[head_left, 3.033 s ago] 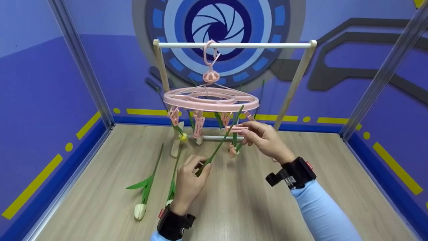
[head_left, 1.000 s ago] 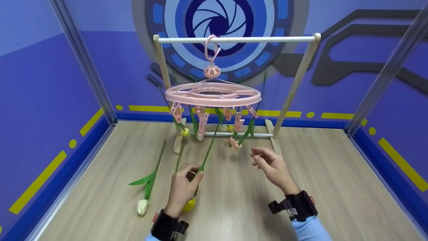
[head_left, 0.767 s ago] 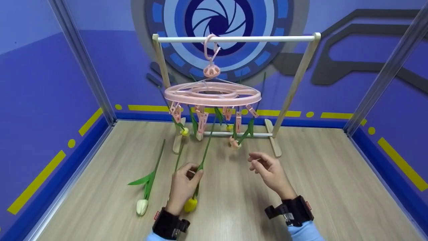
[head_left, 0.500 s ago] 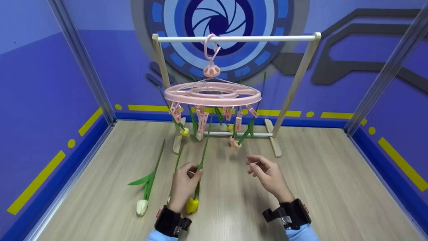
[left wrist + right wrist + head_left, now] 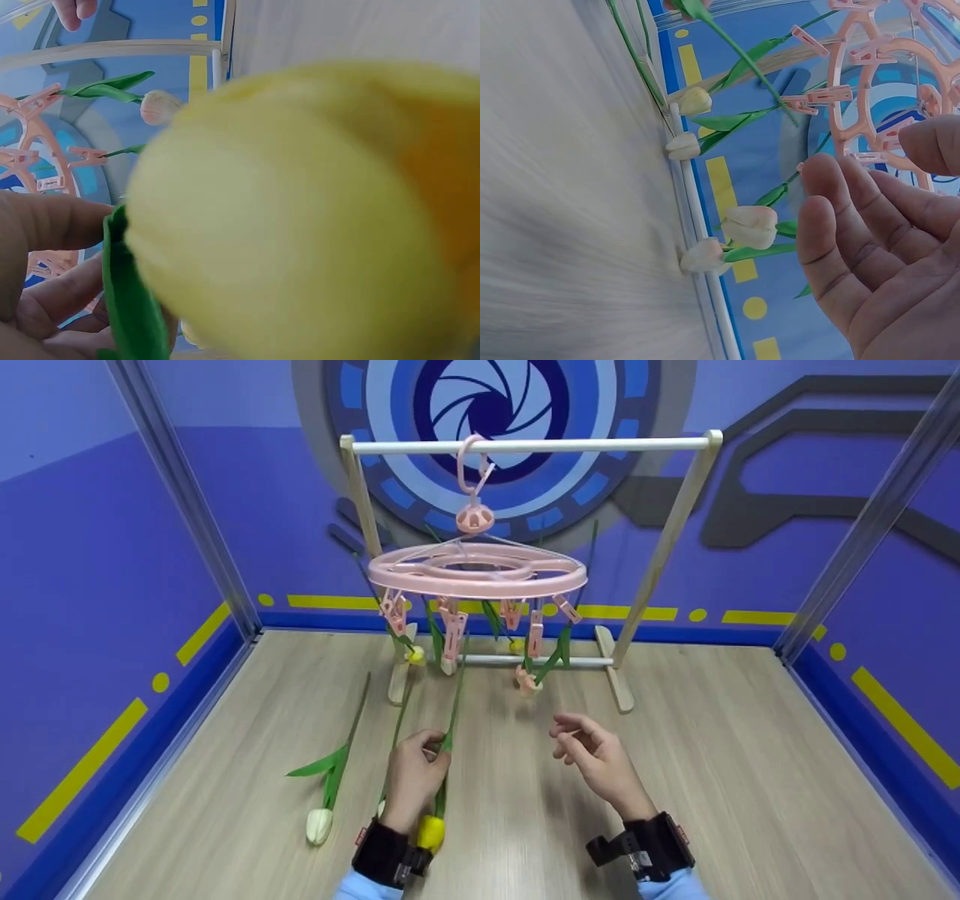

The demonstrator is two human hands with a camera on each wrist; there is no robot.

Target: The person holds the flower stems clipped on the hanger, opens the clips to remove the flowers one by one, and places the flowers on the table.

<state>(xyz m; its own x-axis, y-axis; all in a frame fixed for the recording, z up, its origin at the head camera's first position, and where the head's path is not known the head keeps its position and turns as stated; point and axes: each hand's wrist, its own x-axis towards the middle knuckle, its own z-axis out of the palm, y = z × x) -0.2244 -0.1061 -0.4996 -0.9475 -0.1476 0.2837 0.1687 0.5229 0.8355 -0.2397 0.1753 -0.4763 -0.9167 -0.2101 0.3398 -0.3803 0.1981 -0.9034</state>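
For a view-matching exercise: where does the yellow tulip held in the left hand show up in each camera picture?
Head: the yellow tulip hangs head-down at lower centre, its stem pinched by the left hand.
Left wrist: the yellow tulip, blurred, fills most of the picture, with fingers at lower left.
Right wrist: not in it.
Shared landmark: the pink clip hanger, at far left in the left wrist view and upper right in the right wrist view.

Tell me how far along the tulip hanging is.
Several tulips already hang from clips on the pink hanger. The left hand holds a yellow tulip by its stem; the right hand is empty. A white tulip and at least one more lie on the floor.
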